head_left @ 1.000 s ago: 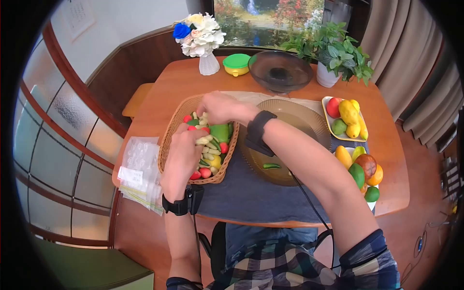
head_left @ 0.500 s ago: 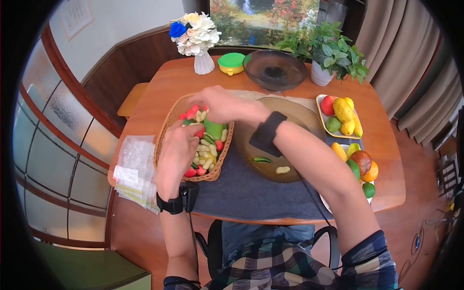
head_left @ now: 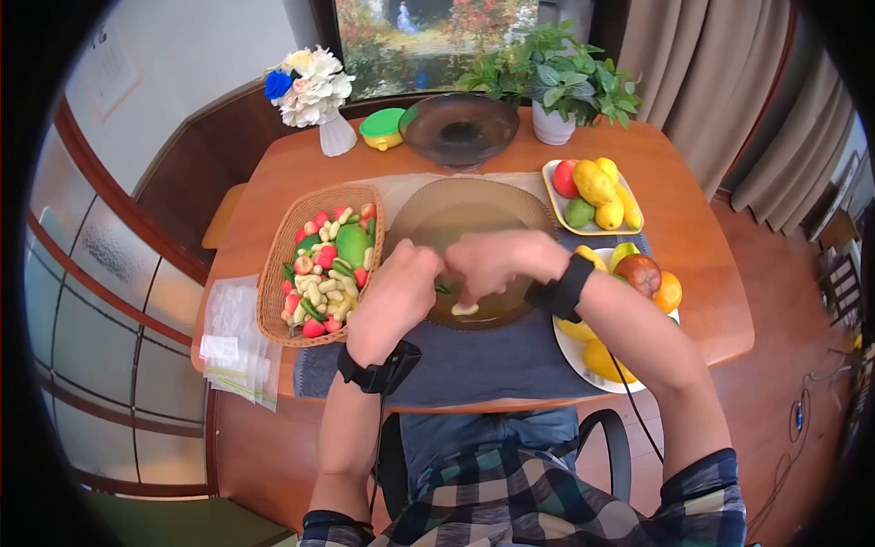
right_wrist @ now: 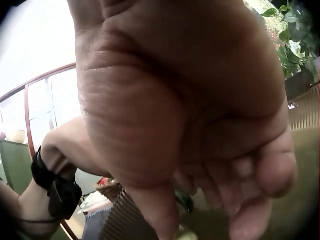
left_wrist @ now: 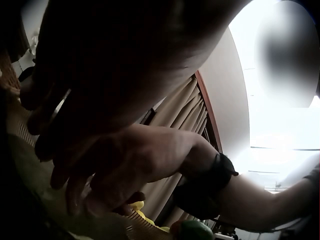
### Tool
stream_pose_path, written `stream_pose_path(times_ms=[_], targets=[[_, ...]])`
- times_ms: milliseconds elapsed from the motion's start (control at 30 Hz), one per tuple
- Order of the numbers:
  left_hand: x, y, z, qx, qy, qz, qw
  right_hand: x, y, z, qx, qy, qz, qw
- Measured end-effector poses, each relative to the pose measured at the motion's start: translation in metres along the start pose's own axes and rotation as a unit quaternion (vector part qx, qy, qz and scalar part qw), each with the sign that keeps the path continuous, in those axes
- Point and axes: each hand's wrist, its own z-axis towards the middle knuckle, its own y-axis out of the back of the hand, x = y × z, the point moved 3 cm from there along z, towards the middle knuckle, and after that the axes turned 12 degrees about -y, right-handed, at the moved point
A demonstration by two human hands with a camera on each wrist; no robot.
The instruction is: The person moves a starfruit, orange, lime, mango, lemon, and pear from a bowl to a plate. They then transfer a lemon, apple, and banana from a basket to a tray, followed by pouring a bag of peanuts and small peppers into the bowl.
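Observation:
Both of my hands are together over the amber glass plate [head_left: 524, 211]. My right hand [head_left: 497, 263] points its loosely bent fingers down, one fingertip right at a peanut [head_left: 464, 310] on the plate. In the right wrist view no object shows between its thumb and fingers. My left hand [head_left: 396, 296] meets the right at the fingertips; its fingers bend downward, dark in the left wrist view, and I cannot tell whether they hold anything. A green chili pepper [head_left: 442, 289] shows partly beside the hands. Left of them sits a wicker basket [head_left: 264, 305] of peanuts [head_left: 317, 292], red pieces and green vegetables.
Plastic bags [head_left: 239, 337] lie left of the basket. At the right are a square fruit dish [head_left: 594, 230] and a round white fruit plate [head_left: 574, 356]. Along the back stand a flower vase [head_left: 335, 135], a green-lidded bowl [head_left: 381, 128], a dark glass bowl [head_left: 460, 137] and a potted plant [head_left: 553, 123].
Both hands have left the basket and moved right to the glass plate. The head view has shifted, so the table's things appear further left. The basket's contents now show uncovered.

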Motion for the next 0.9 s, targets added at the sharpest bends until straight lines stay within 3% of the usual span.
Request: stream_pose_path(times_ms=[33,167,267,300,367,467,533,700,900], targets=[[0.000,-0.008,0.001,0.052,0.031,0.002,0.998,-0.007,-0.012,0.008,-0.022,0.030,0.022,0.999],[-0.003,-0.023,0.002,0.071,0.015,0.050,0.996,-0.013,-0.032,0.026,-0.039,0.052,-0.003,0.998],[0.003,-0.026,0.003,0.102,0.060,0.048,0.992,-0.015,-0.034,0.038,-0.032,0.045,-0.042,0.998],[0.002,-0.025,0.004,0.093,0.062,0.036,0.993,-0.017,-0.034,0.039,-0.033,0.045,-0.040,0.998],[-0.005,-0.020,0.007,0.085,0.065,0.022,0.994,-0.018,-0.029,0.033,-0.118,0.054,-0.043,0.991],[-0.014,-0.014,0.017,0.053,0.081,0.010,0.995,-0.017,-0.009,0.009,-0.114,-0.003,-0.038,0.993],[-0.018,-0.013,0.020,-0.013,0.023,-0.028,0.999,-0.021,-0.007,0.005,-0.144,0.003,-0.020,0.989],[-0.024,-0.010,0.020,0.003,0.046,-0.078,0.996,-0.026,-0.007,0.007,-0.204,0.006,0.010,0.979],[-0.022,-0.006,0.018,-0.033,0.040,-0.109,0.993,-0.018,0.001,-0.003,-0.186,-0.023,0.005,0.982]])
